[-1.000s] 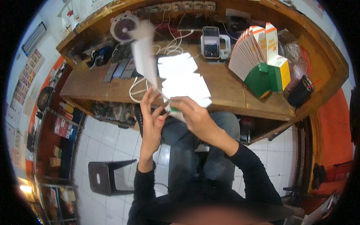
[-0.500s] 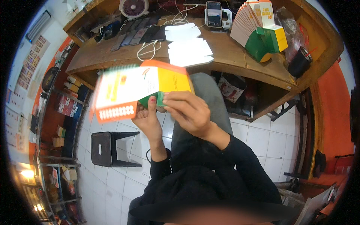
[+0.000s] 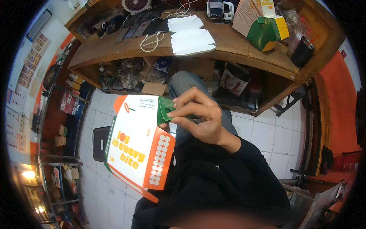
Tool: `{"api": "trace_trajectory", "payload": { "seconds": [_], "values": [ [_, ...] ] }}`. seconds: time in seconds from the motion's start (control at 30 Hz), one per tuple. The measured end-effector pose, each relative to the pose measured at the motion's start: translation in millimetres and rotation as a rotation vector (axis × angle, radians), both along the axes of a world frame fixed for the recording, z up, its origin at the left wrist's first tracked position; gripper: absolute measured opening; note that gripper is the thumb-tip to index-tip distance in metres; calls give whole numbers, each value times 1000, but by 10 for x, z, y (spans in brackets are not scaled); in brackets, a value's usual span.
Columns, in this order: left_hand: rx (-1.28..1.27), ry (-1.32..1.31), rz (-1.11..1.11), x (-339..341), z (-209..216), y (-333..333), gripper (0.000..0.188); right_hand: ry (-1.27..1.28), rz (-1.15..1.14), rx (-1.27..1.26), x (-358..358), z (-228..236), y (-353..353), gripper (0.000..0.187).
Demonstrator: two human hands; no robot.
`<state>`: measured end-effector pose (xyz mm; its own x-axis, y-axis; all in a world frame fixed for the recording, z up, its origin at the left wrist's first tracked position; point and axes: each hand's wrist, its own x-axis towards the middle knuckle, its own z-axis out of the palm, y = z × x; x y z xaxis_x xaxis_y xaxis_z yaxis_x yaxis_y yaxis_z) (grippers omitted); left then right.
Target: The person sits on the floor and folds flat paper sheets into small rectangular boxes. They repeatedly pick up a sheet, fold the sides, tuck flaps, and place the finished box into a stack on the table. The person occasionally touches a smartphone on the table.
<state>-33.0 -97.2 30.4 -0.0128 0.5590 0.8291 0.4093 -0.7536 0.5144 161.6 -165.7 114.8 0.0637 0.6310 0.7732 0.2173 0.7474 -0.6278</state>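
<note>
A partly folded cardboard food box [image 3: 131,131], white with orange side panels and a green end, is tilted in front of me over my lap. My right hand [image 3: 207,120] pinches the green flap [image 3: 164,111] at its upper right corner between thumb and fingers. Most of my left hand [image 3: 163,125] is hidden behind the box; only a bit of finger shows just below the green flap, where it holds the carton from behind.
On the wooden desk [image 3: 228,51] ahead lie white card sheets [image 3: 192,42], a cable [image 3: 151,42] and several dark phones [image 3: 141,29]. A stack of box blanks [image 3: 249,19], a green-and-yellow box [image 3: 267,35] and a black cup [image 3: 303,52] stand right. A black stool [image 3: 100,144] is left.
The box has swung down and nearer to me, turning so its printed white face shows more fully. My left hand has gone mostly out of sight behind it. My right hand stays at the green flap.
</note>
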Motion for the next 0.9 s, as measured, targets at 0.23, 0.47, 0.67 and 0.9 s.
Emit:
{"api": "trace_trajectory", "payload": {
  "seconds": [0.23, 0.47, 0.67, 0.9],
  "values": [
    [-260, -398, -293, 251, -36, 3, 37, -264, -202, 6, 73, 27, -215, 22],
    [-329, -437, -306, 255, -65, 112, 40, -207, -100, -10, 134, -152, -5, 26],
    [-350, -509, -286, 194, -11, 382, 43, -229, -302, 46, 227, -402, 306, 26],
    [-497, -639, -145, 221, -51, 903, 47, -35, -243, -52, 630, -351, 700, 30]
  ]
}}
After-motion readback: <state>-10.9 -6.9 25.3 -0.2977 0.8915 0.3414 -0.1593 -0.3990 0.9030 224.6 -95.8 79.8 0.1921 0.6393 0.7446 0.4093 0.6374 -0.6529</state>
